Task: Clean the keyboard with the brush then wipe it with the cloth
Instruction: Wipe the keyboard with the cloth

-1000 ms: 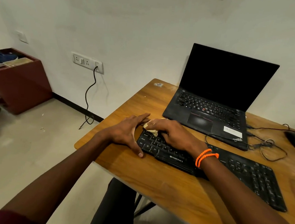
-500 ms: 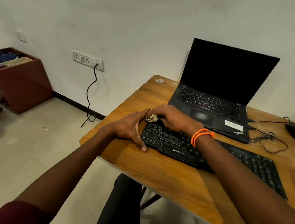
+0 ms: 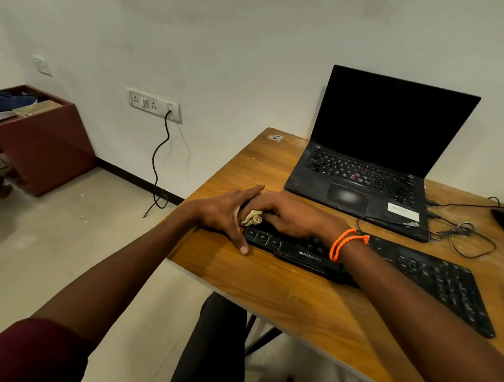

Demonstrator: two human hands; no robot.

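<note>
The desk carried the keyboard along its near edge, bare wood lying left of it. The left hand lay flat, fingers spread, bracing the keyboard's left end. The right hand curled its grip on the cloth over the leftmost keys.

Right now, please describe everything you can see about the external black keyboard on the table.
The keyboard is black, flat, apparently plastic, with ZEBRONICS printed on its front edge. It lies diagonally on the wooden table, in front of the laptop. The left hand rests at its left end; the right hand presses a crumpled beige cloth onto its left keys.
</note>
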